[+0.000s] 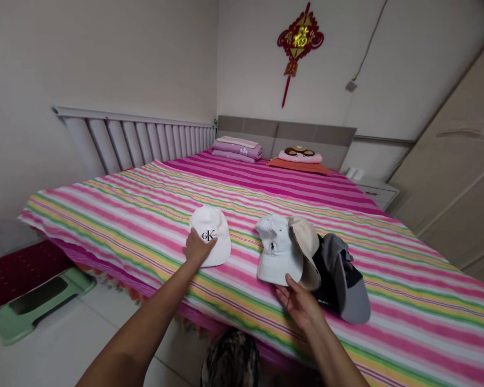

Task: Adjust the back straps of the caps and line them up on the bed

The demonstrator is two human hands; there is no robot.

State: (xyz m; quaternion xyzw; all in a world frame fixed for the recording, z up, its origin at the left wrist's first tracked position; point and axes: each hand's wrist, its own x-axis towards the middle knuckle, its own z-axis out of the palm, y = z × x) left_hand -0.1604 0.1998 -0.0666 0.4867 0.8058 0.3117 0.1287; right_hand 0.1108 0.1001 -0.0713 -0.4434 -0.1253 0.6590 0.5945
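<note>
My left hand [197, 247] lies on the front of a white baseball cap [215, 226] with black lettering, its fingers curled over the brim. My right hand [300, 306] is spread with its fingers apart, touching the lower edge of a second white cap [278, 252]. That cap overlaps a beige cap [306, 250], which is tilted against it. To the right lies a grey and black cap [344, 285], partly hidden by the beige one. All of the caps rest on a striped bedsheet [105, 231].
Folded pink bedding [237, 149] and a small pillow [299, 156] lie at the far end of the bed, below a red hanging knot ornament [300, 40]. A radiator [133, 141] runs along the left wall. A green step stool [36, 306] stands on the floor at left, with a wardrobe [447, 161] at right.
</note>
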